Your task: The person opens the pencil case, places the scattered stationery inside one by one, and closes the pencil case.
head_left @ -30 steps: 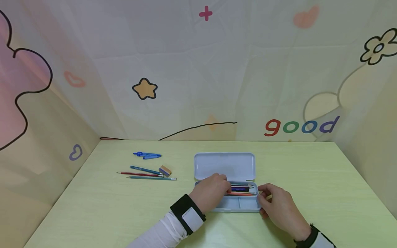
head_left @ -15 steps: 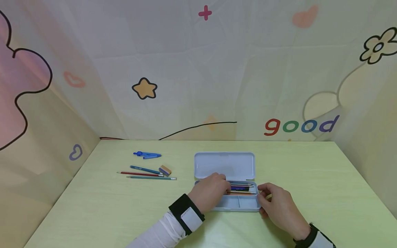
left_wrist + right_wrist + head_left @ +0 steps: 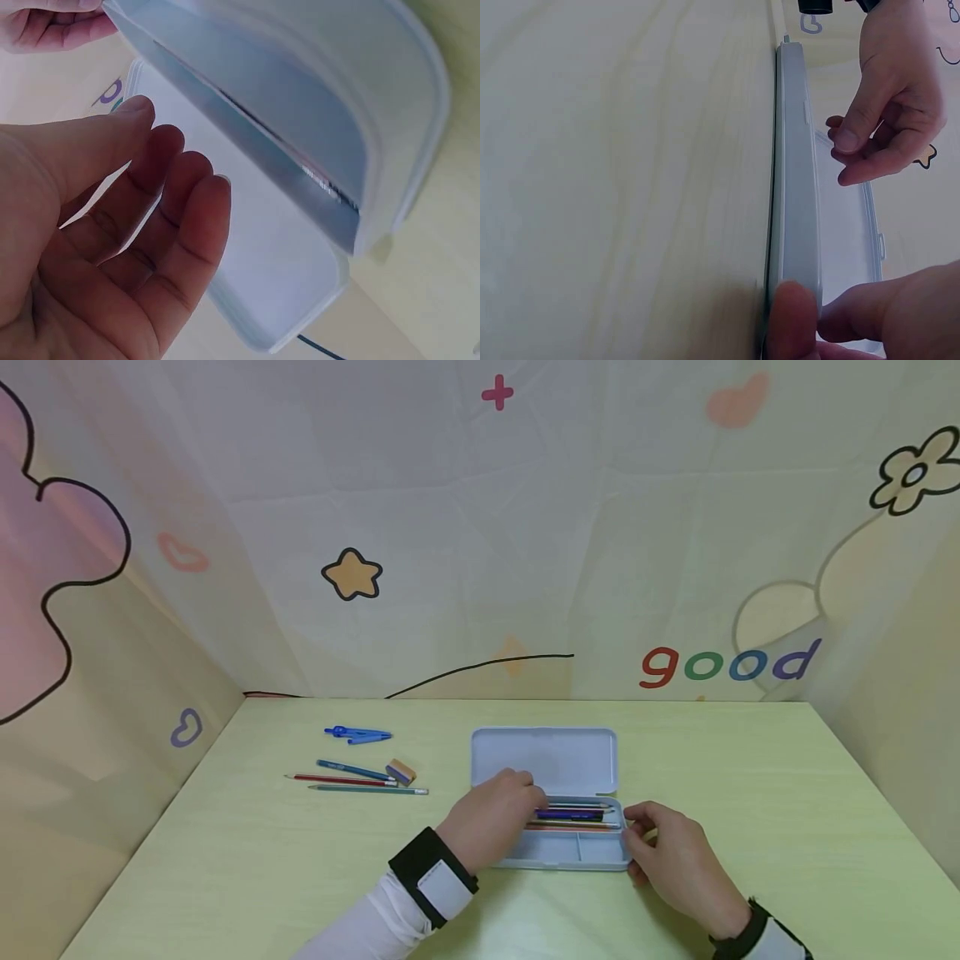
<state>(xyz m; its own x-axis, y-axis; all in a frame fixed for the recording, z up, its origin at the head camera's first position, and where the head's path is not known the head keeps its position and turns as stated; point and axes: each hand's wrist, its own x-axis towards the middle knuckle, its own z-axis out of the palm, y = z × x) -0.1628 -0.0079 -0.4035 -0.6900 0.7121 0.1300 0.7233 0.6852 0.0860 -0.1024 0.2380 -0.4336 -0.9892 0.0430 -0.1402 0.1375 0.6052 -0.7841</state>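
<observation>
A light blue pencil case (image 3: 540,853) lies open on the table, its lid (image 3: 543,760) folded back away from the person. Several pencils (image 3: 573,815) lie side by side in its long rear compartment. Over the left part of the case hovers the left hand (image 3: 491,818), hiding that end. Its fingers are loosely bent with nothing between them, as the left wrist view shows. At the case's right end, the right hand (image 3: 675,860) pinches the wall between thumb and fingers, seen close in the right wrist view (image 3: 799,187).
Left of the case lie a blue compass (image 3: 358,735), a blue pencil (image 3: 352,769), a dark red pencil (image 3: 341,780), a teal pencil (image 3: 367,790) and an eraser (image 3: 401,772). A printed cloth (image 3: 450,527) hangs behind the table's back edge.
The left hand has let go of an orange pencil, now lying in the rear compartment, and drawn slightly left and up. More of the pencils shows. The right hand stays put.
</observation>
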